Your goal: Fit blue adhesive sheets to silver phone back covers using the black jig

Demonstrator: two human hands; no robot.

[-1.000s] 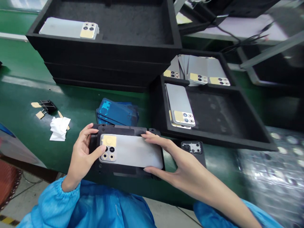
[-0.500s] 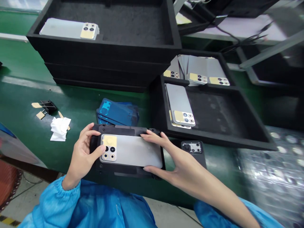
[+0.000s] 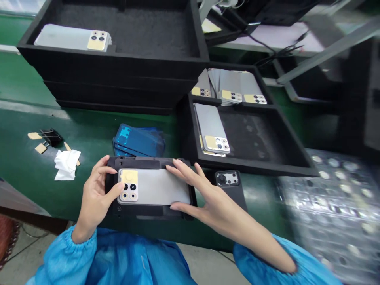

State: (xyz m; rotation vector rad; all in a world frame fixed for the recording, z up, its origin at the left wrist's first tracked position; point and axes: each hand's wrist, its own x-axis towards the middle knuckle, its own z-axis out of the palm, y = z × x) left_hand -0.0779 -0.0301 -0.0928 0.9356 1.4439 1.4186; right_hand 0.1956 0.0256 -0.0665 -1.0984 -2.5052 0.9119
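A silver phone back cover [image 3: 157,187] with a gold camera block lies in a black fixture [image 3: 148,211] at the near edge of the green bench. My left hand [image 3: 93,198] grips the cover's camera end, thumb on the lenses and fingers over the fixture's far edge. My right hand [image 3: 204,198] pinches the other end, fingers on the far edge and thumb on the near edge.
A stack of blue films [image 3: 139,140] lies just behind the fixture. A black tray [image 3: 267,168] to the right holds more covers. Stacked black trays [image 3: 118,75] stand behind. A small black camera part [image 3: 228,179], a white wipe [image 3: 67,162] and clear blister trays [image 3: 332,206] are nearby.
The view has shifted right, so everything sits further left in frame. Both hands keep their hold on the cover; my right fingers have spread a little along its far edge.
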